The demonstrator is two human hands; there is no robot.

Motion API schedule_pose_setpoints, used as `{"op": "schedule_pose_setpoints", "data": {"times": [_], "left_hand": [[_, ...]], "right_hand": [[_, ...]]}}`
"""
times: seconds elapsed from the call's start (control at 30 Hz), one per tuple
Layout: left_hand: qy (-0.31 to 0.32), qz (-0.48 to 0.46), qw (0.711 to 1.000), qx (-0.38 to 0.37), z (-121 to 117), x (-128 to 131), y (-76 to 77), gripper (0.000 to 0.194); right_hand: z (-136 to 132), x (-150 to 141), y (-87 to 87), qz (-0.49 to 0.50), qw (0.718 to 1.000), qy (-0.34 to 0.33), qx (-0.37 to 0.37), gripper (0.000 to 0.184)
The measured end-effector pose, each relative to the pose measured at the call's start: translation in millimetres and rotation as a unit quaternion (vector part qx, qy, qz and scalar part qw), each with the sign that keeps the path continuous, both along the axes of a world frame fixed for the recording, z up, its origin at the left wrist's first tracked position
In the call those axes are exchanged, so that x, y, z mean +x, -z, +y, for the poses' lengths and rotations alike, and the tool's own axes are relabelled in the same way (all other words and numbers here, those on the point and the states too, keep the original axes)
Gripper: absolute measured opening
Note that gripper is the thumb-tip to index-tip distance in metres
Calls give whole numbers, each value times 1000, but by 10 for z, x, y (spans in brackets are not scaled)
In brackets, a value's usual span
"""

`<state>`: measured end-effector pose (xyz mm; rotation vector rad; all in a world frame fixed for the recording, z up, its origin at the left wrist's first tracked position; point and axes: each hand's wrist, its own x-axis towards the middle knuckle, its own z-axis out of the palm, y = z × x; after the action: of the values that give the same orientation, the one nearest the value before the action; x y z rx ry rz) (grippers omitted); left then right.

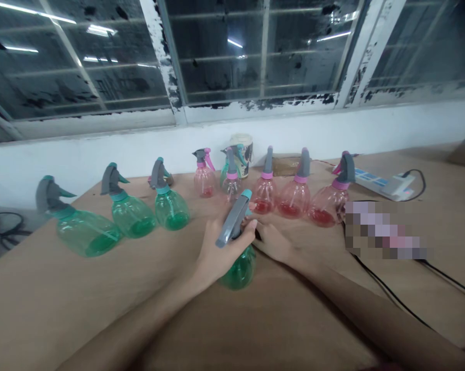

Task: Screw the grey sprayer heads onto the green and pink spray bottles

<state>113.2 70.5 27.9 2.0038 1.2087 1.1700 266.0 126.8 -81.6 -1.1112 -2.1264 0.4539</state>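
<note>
A spray bottle (239, 274) with a green body and grey head stands in front of me in the middle of the table, its nozzle end tilted toward me. My left hand (219, 253) is closed around its neck, the thumb across the front just under the head. From the other side my right hand (271, 241) is closed at the neck and trigger, its fingertips partly hidden behind the bottle. Left of my hands stand green spray bottles (172, 210), (132, 215) and a leaning-looking green spray bottle (86, 233). Beyond them are pink spray bottles (294, 198) holding red liquid.
On the wooden table (170, 324), a white power strip (384, 183) lies at the right, near a blurred-out object (384, 232) and black cables (386, 296). A cup (243, 141) and a brown packet (287, 165) sit against the wall below the windows.
</note>
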Motion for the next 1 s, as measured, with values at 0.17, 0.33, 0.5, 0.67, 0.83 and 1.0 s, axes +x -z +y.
{"op": "schedule_pose_setpoints", "data": {"times": [0.17,0.33,0.5,0.67,0.83,1.0], "left_hand": [[11,0,1000,0,6,-7,21,24],[4,0,1000,-2,9,-4,20,28],[-2,-10,1000,-4,4,2,17,25],[12,-12,1000,-14,7,-10,48,25],[26,-18,999,-20,24,-18,66,28],[16,-23,1000,-12,29,-15,74,25]], "right_hand": [[7,-2,5,0,1000,-1,1,25],[13,1,17,1,1000,3,-1,26],[4,3,5,-4,1000,3,-8,25],[3,3,-3,-7,1000,10,-8,25],[13,4,6,-12,1000,8,-15,26],[7,1,-2,-10,1000,6,-10,26]]}}
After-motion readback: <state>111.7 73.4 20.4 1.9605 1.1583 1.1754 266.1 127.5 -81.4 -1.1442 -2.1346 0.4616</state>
